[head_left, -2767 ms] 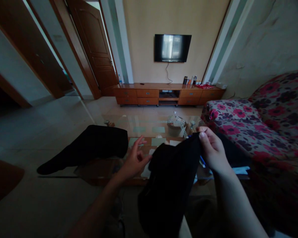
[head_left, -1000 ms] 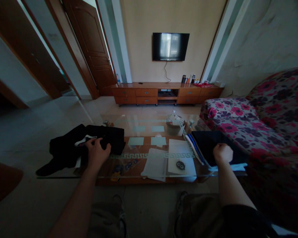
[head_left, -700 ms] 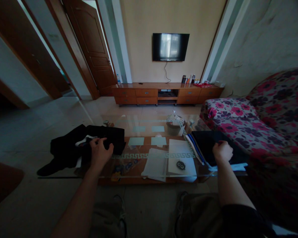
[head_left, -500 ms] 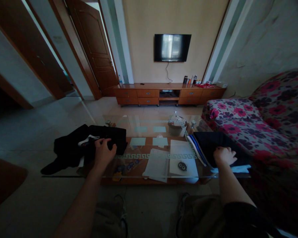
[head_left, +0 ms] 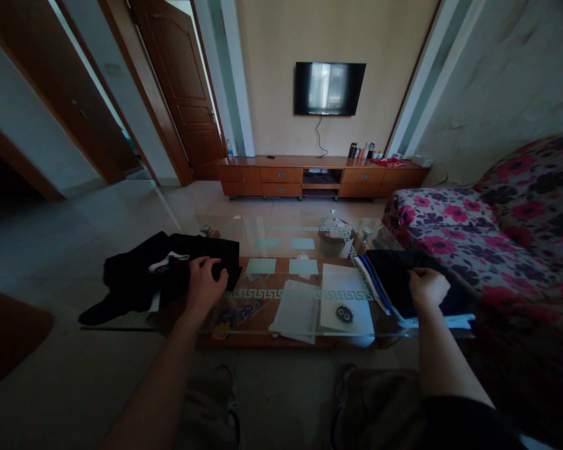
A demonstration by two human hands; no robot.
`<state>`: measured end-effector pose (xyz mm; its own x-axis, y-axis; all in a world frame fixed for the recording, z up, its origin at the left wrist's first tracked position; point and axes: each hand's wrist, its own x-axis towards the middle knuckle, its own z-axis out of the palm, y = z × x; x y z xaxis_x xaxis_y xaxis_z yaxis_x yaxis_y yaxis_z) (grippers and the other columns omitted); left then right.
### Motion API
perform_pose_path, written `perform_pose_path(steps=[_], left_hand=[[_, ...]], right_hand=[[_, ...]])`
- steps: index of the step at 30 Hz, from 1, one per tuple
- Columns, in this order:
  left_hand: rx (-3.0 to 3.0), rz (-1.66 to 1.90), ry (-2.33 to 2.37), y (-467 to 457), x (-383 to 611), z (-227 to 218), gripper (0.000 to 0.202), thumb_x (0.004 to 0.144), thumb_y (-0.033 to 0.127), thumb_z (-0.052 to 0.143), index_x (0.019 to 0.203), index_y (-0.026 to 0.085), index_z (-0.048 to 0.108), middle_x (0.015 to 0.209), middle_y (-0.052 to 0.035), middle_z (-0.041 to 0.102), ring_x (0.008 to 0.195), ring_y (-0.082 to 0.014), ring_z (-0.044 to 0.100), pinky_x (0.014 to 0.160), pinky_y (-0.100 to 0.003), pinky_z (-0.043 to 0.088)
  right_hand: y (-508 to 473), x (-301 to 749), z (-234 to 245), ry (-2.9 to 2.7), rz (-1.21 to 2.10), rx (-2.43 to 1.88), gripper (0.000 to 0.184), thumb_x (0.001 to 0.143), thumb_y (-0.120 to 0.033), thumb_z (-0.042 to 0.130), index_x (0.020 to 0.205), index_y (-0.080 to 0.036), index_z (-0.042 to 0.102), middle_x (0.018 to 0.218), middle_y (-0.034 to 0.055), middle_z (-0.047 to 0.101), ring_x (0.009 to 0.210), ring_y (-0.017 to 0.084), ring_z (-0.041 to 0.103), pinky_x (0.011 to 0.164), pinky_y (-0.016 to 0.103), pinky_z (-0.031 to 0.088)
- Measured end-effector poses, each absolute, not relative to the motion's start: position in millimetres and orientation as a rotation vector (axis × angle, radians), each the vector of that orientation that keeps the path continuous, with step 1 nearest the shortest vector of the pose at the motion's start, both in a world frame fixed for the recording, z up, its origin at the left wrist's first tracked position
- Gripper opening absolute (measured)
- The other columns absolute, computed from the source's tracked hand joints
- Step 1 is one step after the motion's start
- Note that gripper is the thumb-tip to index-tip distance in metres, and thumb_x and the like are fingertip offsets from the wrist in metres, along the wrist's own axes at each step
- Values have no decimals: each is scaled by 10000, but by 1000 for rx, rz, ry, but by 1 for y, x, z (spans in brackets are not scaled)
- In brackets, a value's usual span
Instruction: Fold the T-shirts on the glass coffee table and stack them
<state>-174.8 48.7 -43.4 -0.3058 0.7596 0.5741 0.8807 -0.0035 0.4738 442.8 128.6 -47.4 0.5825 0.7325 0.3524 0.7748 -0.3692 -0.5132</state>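
Observation:
A heap of black clothes [head_left: 136, 275] with a bit of white showing lies on the left end of a glass coffee table [head_left: 281, 240]. My left hand [head_left: 205, 284] rests on the heap's right part, fingers curled into the dark cloth. On the table's right end sits a stack of folded garments [head_left: 394, 278], dark on top with blue and white edges below. My right hand [head_left: 426, 286] lies on that stack's near part, fingers bent and pinching the top dark garment.
White papers [head_left: 323, 300] and a small dark round object [head_left: 342, 312] lie under the glass. A small basket [head_left: 332, 236] stands at the table's far side. A floral sofa [head_left: 488, 237] is on the right, a wooden TV cabinet [head_left: 319, 176] beyond, doors to the left.
Earlier both hands held up a black garment; it now lies on the right stack. My left hand went to the black heap on the left and keeps gripping it.

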Motion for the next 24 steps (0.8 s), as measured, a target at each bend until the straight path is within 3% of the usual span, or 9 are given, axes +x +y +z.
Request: perform_pose_path(steps=[3, 6, 10, 12, 14, 17, 21, 24], left_hand=[[-1799, -1336, -2095, 46, -159, -31, 336, 854, 363, 630, 1124, 172, 689, 1306, -135, 493, 1056, -248, 629, 1033, -445, 512], [-1942, -1621, -2106, 39, -131, -13, 329, 867, 393, 628, 1117, 186, 689, 1289, -115, 550, 965, -214, 659, 898, -392, 563], [-2473, -1978, -2213, 20, -88, 13, 420, 894, 461, 645, 1218, 194, 631, 916, -44, 665, 819, -194, 663, 754, -320, 543], [-2741, -1996, -2224, 10, -70, 22, 487, 908, 480, 644, 1307, 209, 583, 793, -5, 635, 718, -164, 622, 700, -286, 508], [-2954, -1972, -2177, 2, -56, 25, 584, 888, 493, 678, 1391, 239, 524, 873, -14, 651, 678, -137, 580, 649, -260, 473], [-3354, -1712, -2077, -7, -38, 20, 712, 826, 482, 752, 1451, 269, 487, 1025, -47, 659, 690, -124, 557, 631, -253, 453], [-3781, -1274, -1855, -15, -20, 5, 476, 839, 470, 732, 1240, 222, 667, 941, -43, 672, 788, -176, 597, 701, -286, 486], [-3587, -1579, -1891, -9, -26, 6, 317, 883, 473, 677, 1047, 204, 717, 887, -37, 687, 841, -204, 622, 747, -300, 507]], right_hand=[[119, 413, -6, -1268, 128, -1839, 305, 748, -422, 772, 890, -152, 781, 782, 106, 720, 779, 276, 663, 833, 416, 525], [94, 377, 43, -1218, 605, -1224, 362, 747, -521, 807, 932, -220, 725, 855, 44, 709, 726, 188, 631, 705, 306, 531], [51, 334, 91, -1154, 1144, -687, 434, 752, -636, 798, 973, -289, 657, 815, 0, 661, 622, 156, 579, 530, 258, 485], [33, 314, 104, -1351, 1349, -696, 404, 741, -514, 865, 950, -250, 643, 734, -8, 611, 568, 130, 533, 493, 232, 450], [18, 292, 113, -1519, 1472, -692, 356, 762, -425, 876, 887, -221, 611, 669, -25, 548, 540, 105, 482, 475, 206, 407], [4, 259, 118, -1426, 1550, -547, 375, 808, -497, 822, 906, -243, 563, 667, -37, 514, 531, 102, 454, 470, 203, 383], [4, 233, 116, -1261, 1545, -595, 338, 840, -452, 804, 981, -267, 560, 689, -48, 524, 535, 103, 473, 495, 201, 408], [11, 235, 112, -1239, 1552, -634, 312, 849, -420, 800, 1000, -271, 571, 713, -46, 559, 556, 110, 508, 519, 207, 437]])
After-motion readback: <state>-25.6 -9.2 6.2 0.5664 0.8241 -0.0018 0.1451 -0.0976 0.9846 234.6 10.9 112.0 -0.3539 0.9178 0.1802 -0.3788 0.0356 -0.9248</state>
